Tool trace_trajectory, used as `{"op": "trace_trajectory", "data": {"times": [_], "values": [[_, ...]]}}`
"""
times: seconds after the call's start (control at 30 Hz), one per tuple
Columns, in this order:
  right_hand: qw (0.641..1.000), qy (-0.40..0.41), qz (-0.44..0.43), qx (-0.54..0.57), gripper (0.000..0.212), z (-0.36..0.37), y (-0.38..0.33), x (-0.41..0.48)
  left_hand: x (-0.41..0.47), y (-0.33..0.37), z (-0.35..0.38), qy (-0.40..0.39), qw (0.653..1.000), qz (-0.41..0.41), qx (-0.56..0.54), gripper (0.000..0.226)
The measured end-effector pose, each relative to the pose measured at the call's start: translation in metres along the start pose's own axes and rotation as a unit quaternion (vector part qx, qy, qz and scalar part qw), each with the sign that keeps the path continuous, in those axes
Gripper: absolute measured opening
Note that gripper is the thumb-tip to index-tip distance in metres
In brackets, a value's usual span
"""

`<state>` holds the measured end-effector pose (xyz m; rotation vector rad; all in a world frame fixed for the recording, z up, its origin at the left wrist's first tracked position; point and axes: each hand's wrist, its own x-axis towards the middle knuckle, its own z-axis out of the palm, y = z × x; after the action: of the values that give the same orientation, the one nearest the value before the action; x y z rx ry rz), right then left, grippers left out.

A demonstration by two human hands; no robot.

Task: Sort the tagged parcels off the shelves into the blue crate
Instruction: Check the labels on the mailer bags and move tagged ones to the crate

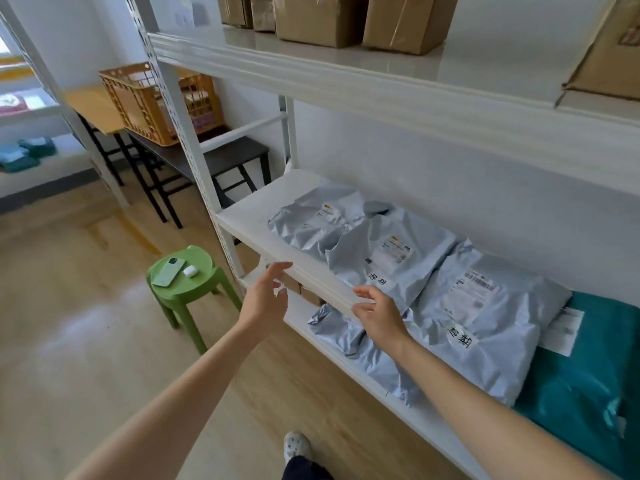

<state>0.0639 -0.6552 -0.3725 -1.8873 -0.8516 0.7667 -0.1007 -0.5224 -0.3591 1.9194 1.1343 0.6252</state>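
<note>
The left forearm (194, 393) and right forearm (478, 410), both bare, reach forward and up from the lower edge, converging toward the middle. The left hand (266, 297) is raised, its fingers straight and slightly spread, thumb apart. The right hand (381, 318) shows its back, fingers loosely curled and pointing leftward. Neither hand grips anything. The two hands are near each other but apart.

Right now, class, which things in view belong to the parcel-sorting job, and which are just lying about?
Job: middle tagged parcel; right tagged parcel; left hand; right hand.
Lying about: green stool; phone; earbud case; orange crate; cardboard boxes.
</note>
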Motion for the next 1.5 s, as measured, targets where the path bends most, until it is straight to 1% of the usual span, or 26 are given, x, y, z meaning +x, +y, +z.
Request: {"op": "trace_trajectory", "data": {"times": [0.23, 0.4, 0.6, 0.83, 0.93, 1.0, 1.1, 1.23, 1.37, 1.5], "values": [[0.998, 0.036, 0.035, 0.022, 0.035, 0.033, -0.017, 0.084, 0.11, -0.017, -0.026, -0.052, 0.996, 0.004, 0.075, 0.048], [0.994, 0.083, 0.063, 0.015, 0.034, 0.049, -0.018, 0.126, 0.174, -0.026, -0.03, -0.088, 0.992, 0.025, 0.086, 0.048], [0.987, 0.134, 0.085, 0.0, 0.034, 0.073, -0.034, 0.161, 0.231, -0.043, -0.03, -0.153, 0.982, 0.059, 0.092, 0.05], [0.965, 0.234, 0.122, 0.005, 0.035, 0.111, -0.064, 0.201, 0.31, -0.066, -0.045, -0.252, 0.955, 0.129, 0.087, 0.051], [0.951, 0.277, 0.137, 0.002, 0.035, 0.124, -0.075, 0.21, 0.343, -0.07, -0.054, -0.283, 0.939, 0.162, 0.112, 0.051], [0.941, 0.304, 0.149, -0.01, 0.035, 0.132, -0.083, 0.212, 0.361, -0.073, -0.058, -0.307, 0.927, 0.172, 0.131, 0.052], [0.932, 0.324, 0.157, -0.04, 0.035, 0.137, -0.091, 0.211, 0.379, -0.071, -0.056, -0.334, 0.914, 0.183, 0.139, 0.053], [0.929, 0.315, 0.166, -0.101, 0.034, 0.13, -0.094, 0.216, 0.398, -0.06, -0.038, -0.352, 0.903, 0.206, 0.135, 0.052], [0.923, 0.277, 0.197, -0.183, 0.034, 0.115, -0.079, 0.241, 0.413, -0.059, -0.014, -0.337, 0.906, 0.227, 0.115, 0.055], [0.92, 0.261, 0.2, -0.213, 0.038, 0.103, -0.061, 0.277, 0.429, -0.07, 0.01, -0.331, 0.906, 0.227, 0.136, 0.053]]}}
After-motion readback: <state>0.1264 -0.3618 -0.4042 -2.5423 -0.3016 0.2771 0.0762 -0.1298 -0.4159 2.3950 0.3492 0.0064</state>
